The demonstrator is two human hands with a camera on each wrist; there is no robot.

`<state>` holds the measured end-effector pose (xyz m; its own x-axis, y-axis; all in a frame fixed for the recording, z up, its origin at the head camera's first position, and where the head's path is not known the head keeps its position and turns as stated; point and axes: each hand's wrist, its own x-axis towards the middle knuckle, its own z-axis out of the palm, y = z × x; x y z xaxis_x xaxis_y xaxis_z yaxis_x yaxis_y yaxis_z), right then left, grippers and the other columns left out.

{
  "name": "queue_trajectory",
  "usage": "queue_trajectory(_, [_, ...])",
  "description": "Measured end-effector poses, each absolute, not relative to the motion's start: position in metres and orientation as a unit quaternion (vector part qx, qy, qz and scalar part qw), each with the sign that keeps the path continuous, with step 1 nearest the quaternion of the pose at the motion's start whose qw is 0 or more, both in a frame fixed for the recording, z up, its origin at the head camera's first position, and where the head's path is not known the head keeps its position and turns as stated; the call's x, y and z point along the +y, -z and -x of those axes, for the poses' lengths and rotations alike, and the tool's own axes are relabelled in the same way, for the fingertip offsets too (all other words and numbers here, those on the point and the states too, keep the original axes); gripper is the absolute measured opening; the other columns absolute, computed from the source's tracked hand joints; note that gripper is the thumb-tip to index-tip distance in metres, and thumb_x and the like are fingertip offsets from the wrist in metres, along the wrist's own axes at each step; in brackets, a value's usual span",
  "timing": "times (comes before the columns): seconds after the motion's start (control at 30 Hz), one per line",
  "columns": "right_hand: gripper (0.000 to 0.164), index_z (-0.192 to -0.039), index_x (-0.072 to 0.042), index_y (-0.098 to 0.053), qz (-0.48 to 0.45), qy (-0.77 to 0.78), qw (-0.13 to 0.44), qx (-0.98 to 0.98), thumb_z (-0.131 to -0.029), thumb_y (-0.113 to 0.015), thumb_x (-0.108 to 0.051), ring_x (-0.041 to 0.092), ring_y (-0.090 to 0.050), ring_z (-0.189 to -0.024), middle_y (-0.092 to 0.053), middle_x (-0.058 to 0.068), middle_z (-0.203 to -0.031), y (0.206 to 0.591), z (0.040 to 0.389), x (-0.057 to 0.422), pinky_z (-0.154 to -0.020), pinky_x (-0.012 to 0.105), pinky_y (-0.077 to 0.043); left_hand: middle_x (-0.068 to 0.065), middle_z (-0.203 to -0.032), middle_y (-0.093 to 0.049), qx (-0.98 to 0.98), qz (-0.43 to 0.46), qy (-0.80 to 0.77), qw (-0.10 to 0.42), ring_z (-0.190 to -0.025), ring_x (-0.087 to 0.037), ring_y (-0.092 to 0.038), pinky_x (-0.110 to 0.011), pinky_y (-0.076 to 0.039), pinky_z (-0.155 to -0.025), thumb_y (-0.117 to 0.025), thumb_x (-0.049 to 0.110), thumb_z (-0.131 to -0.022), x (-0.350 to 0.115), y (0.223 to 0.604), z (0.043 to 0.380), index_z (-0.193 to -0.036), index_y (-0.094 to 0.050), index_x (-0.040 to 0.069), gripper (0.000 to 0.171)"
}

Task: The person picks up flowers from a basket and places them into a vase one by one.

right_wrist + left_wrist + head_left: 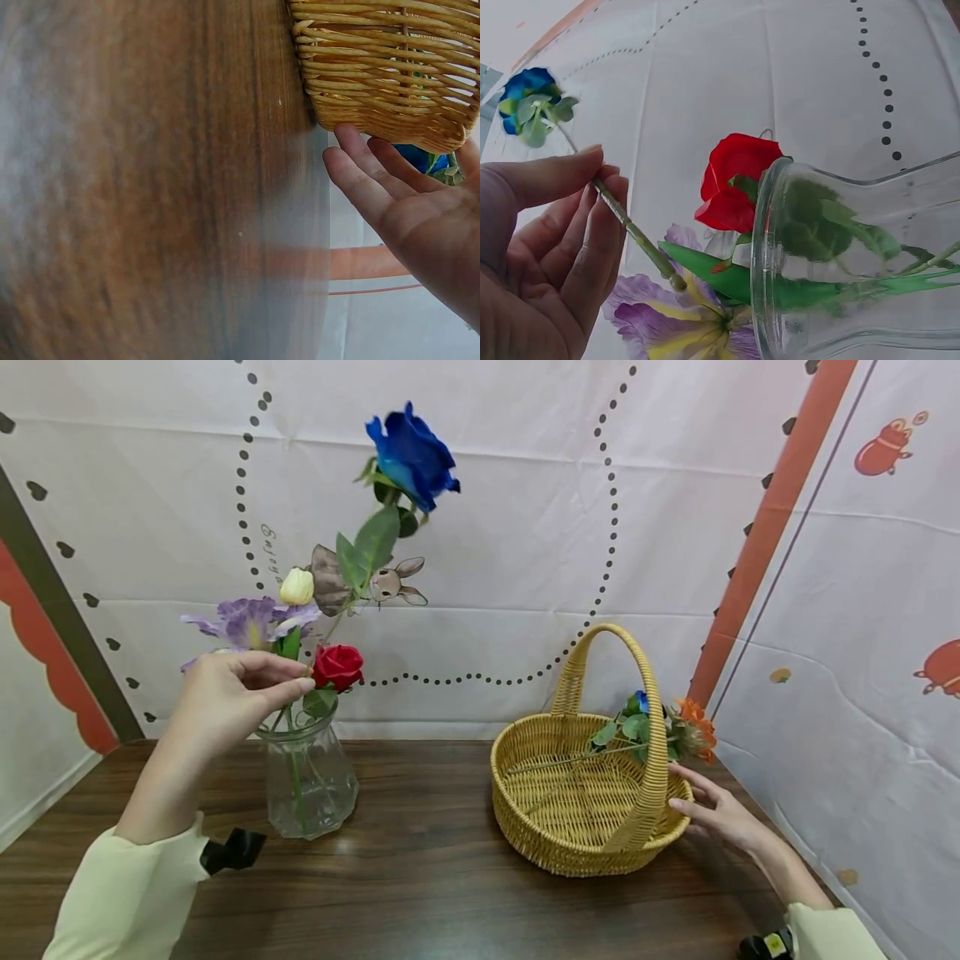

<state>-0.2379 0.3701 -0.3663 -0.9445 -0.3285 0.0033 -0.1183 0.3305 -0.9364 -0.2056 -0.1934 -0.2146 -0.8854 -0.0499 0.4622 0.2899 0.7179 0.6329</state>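
My left hand (225, 702) pinches the stem of a blue rose (414, 456) between thumb and fingers. In the left wrist view the stem's cut end (678, 283) is outside the glass vase (763, 255), near its mouth. The vase holds a red rose (339, 667), a purple flower (247, 622) and a pale yellow bud (297, 587). At the right rim of the wicker basket (517, 827), my right hand (723, 818) touches the side with extended fingers; its thumb is mostly hidden in the right wrist view.
Inside the basket lie an orange flower (696, 727) and a small blue flower (642, 700), their heads over the right rim. The basket's tall handle (648, 693) arches above. Behind the brown wooden table (420, 877) hangs a printed white cloth (510, 560).
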Motion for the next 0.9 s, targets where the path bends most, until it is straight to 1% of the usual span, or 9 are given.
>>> queue_trajectory(0.07, [0.057, -0.143, -0.03, -0.022, 0.138, 0.562, 0.094, 0.81, -0.095, -0.048, -0.016, 0.008, -0.057, -0.099, -0.015, 0.043, -0.135, 0.367, 0.238, 0.37, -0.078, 0.035, -0.051, 0.0, -0.081, -0.067, -0.893, 0.057, 0.376, 0.242, -0.065, 0.002, -0.054, -0.019, -0.044, -0.054, -0.067, 0.035, -0.082, -0.195, 0.214, 0.207, -0.097, -0.069, 0.006, 0.033])
queue_trajectory(0.23, [0.054, -0.139, -0.036, -0.026, 0.142, 0.559, 0.093, 0.812, -0.095, -0.048, -0.015, 0.01, -0.056, -0.101, -0.015, 0.043, -0.135, 0.367, 0.238, 0.37, -0.077, 0.035, -0.051, 0.019, -0.073, -0.061, -0.877, 0.03, 0.401, 0.262, -0.066, 0.005, -0.054, -0.015, -0.043, -0.056, -0.067, 0.036, -0.081, -0.199, 0.216, 0.212, -0.099, -0.068, 0.004, 0.037])
queue_trajectory(0.33, [0.053, -0.139, -0.037, -0.026, 0.144, 0.558, 0.094, 0.812, -0.095, -0.047, -0.016, 0.009, -0.056, -0.1, -0.015, 0.043, -0.135, 0.367, 0.238, 0.37, -0.077, 0.035, -0.051, 0.029, -0.067, -0.056, -0.863, 0.021, 0.423, 0.274, -0.064, 0.006, -0.055, -0.014, -0.043, -0.055, -0.068, 0.035, -0.081, -0.201, 0.22, 0.218, -0.099, -0.067, 0.002, 0.037])
queue_trajectory(0.47, [0.056, -0.143, -0.029, -0.022, 0.143, 0.561, 0.097, 0.809, -0.095, -0.047, -0.016, 0.01, -0.056, -0.101, -0.014, 0.043, -0.135, 0.367, 0.238, 0.37, -0.078, 0.035, -0.051, 0.033, -0.063, -0.054, -0.852, 0.017, 0.436, 0.291, -0.061, 0.008, -0.055, -0.013, -0.042, -0.054, -0.068, 0.035, -0.08, -0.203, 0.229, 0.229, -0.098, -0.067, 0.001, 0.038])
queue_trajectory(0.57, [0.059, -0.146, -0.023, -0.018, 0.145, 0.565, 0.099, 0.806, -0.095, -0.047, -0.015, 0.01, -0.056, -0.101, -0.013, 0.043, -0.135, 0.367, 0.238, 0.37, -0.078, 0.035, -0.051, 0.034, -0.062, -0.052, -0.852, 0.015, 0.427, 0.301, -0.059, 0.01, -0.054, -0.013, -0.042, -0.054, -0.068, 0.034, -0.081, -0.205, 0.236, 0.236, -0.097, -0.067, 0.001, 0.036])
queue_trajectory(0.63, [0.06, -0.146, -0.02, -0.016, 0.145, 0.565, 0.1, 0.806, -0.095, -0.047, -0.015, 0.008, -0.056, -0.1, -0.013, 0.044, -0.135, 0.367, 0.238, 0.37, -0.078, 0.035, -0.051, 0.029, -0.064, -0.055, -0.856, 0.017, 0.418, 0.303, -0.059, 0.01, -0.053, -0.014, -0.042, -0.053, -0.067, 0.032, -0.082, -0.205, 0.24, 0.239, -0.097, -0.067, 0.001, 0.035])
queue_trajectory(0.73, [0.061, -0.147, -0.018, -0.015, 0.145, 0.564, 0.101, 0.807, -0.095, -0.047, -0.015, 0.008, -0.056, -0.101, -0.013, 0.043, -0.135, 0.367, 0.238, 0.37, -0.079, 0.035, -0.051, 0.013, -0.07, -0.063, -0.868, 0.022, 0.402, 0.29, -0.059, 0.008, -0.052, -0.016, -0.043, -0.052, -0.065, 0.029, -0.083, -0.207, 0.245, 0.241, -0.096, -0.066, 0.0, 0.032])
queue_trajectory(0.83, [0.06, -0.146, -0.023, -0.017, 0.144, 0.564, 0.1, 0.807, -0.095, -0.047, -0.016, 0.009, -0.056, -0.101, -0.013, 0.043, -0.135, 0.367, 0.238, 0.37, -0.079, 0.035, -0.051, -0.005, -0.078, -0.067, -0.885, 0.022, 0.381, 0.267, -0.059, 0.002, -0.052, -0.02, -0.044, -0.051, -0.065, 0.029, -0.084, -0.209, 0.247, 0.241, -0.094, -0.066, 0.001, 0.03])
queue_trajectory(0.9, [0.058, -0.144, -0.028, -0.02, 0.144, 0.567, 0.099, 0.805, -0.095, -0.047, -0.016, 0.009, -0.055, -0.101, -0.012, 0.043, -0.135, 0.367, 0.238, 0.37, -0.079, 0.036, -0.051, -0.008, -0.079, -0.067, -0.898, 0.027, 0.362, 0.249, -0.06, -0.002, -0.053, -0.022, -0.044, -0.051, -0.065, 0.028, -0.083, -0.209, 0.247, 0.242, -0.094, -0.066, 0.001, 0.029])
